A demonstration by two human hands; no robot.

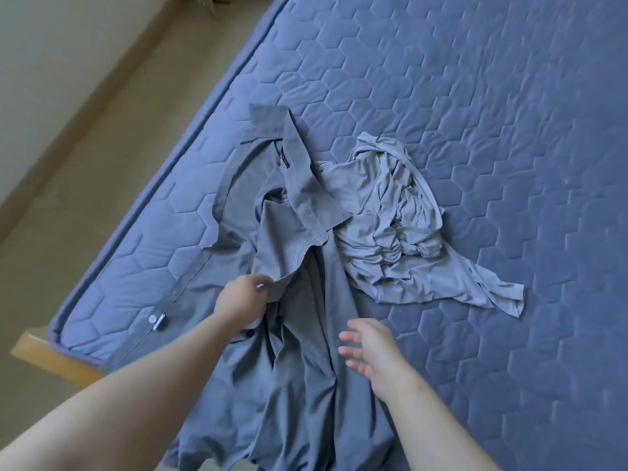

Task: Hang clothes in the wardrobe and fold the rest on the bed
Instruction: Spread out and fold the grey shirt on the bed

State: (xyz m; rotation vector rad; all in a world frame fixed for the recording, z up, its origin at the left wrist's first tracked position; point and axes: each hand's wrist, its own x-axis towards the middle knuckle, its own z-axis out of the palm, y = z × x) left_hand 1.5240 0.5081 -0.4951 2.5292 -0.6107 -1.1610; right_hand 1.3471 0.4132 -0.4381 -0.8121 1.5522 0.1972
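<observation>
Collared shirt (299,385) lies rumpled on the near left of the bed (475,130), its long axis running near to far, collar (299,171) pointing far. The left hand (239,302) pinches a front edge at mid-length. The right hand (372,358), fingers spread and empty, hovers just right of it. A crumpled grey garment (390,226) touches the shirt's far right side.

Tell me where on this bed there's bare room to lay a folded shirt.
The mattress is bare right of and beyond the crumpled grey top: the widest patch. A narrow strip runs between the collared shirt and the left edge. Crowded: the near middle, where the two garments meet.
</observation>
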